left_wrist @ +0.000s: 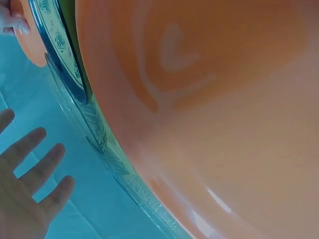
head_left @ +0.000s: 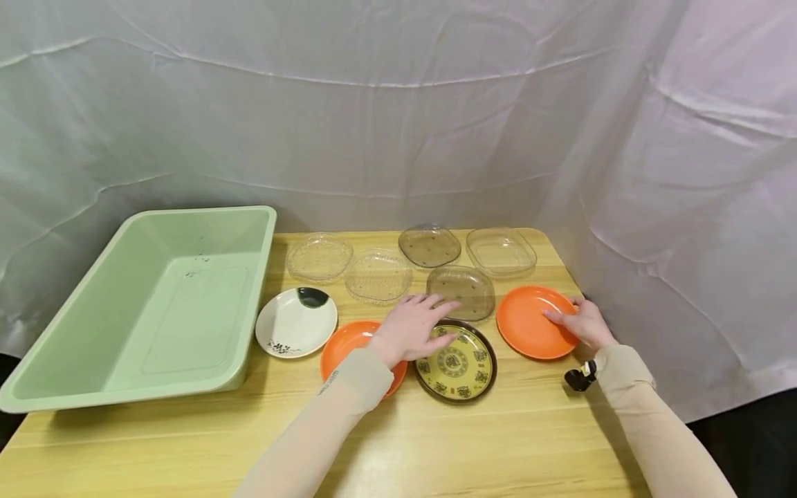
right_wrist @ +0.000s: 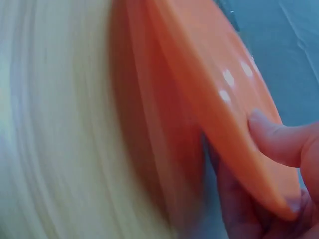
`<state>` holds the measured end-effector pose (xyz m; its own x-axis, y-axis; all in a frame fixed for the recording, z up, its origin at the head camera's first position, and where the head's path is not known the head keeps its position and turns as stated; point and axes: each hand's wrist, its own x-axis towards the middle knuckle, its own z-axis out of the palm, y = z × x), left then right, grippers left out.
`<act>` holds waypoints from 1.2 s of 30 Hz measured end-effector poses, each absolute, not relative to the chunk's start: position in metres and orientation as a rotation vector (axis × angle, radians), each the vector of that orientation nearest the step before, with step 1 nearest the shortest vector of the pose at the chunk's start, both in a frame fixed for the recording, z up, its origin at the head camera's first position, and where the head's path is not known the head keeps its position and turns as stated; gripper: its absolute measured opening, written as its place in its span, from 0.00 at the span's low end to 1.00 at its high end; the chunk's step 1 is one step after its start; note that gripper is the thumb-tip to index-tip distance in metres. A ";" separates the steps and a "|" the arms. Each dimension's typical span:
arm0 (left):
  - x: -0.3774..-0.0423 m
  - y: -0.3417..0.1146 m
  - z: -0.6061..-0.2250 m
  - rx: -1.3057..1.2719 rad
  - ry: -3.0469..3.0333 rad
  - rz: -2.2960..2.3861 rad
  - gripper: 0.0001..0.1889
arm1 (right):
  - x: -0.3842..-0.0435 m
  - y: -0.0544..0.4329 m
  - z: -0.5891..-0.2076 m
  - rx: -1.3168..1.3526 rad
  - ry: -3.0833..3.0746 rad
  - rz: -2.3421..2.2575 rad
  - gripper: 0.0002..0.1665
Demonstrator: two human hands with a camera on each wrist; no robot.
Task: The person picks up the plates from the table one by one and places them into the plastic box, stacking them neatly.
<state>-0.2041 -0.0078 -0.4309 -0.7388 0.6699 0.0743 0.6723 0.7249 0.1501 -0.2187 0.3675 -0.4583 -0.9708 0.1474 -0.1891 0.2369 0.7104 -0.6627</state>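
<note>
My right hand [head_left: 590, 325] pinches the right rim of an orange plate [head_left: 530, 319], thumb on top and fingers beneath. In the right wrist view this upper plate [right_wrist: 199, 64] is tilted up, its near rim apart from a second orange plate [right_wrist: 167, 134] beneath it. My left hand [head_left: 412, 326] holds nothing and hovers with fingers spread. It overlaps another orange plate [head_left: 349, 340] and the edge of a yellow patterned plate with a dark rim [head_left: 453, 366] in the head view. A smoky clear plate [head_left: 470, 294] lies just beyond its fingertips.
A large green basin [head_left: 249, 332] stands on the left of the wooden table [head_left: 473, 449]. Beside it lies a white plate [head_left: 292, 325] with a dark patch. Several clear plates [head_left: 378, 277] and another smoky plate [head_left: 429, 245] line the back, before a grey cloth [head_left: 373, 138].
</note>
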 end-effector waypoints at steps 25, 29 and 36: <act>-0.200 -0.035 -0.437 -0.901 -2.958 -0.343 0.33 | -0.213 0.323 -0.455 0.591 2.021 -2.185 0.11; -0.201 -0.041 -0.436 -0.845 -2.963 -0.382 0.33 | -0.215 0.304 -0.448 0.626 1.860 -2.306 0.09; -0.204 -0.052 -0.436 -0.743 -2.984 -0.548 0.34 | -0.224 0.273 -0.441 0.566 1.984 -2.211 0.10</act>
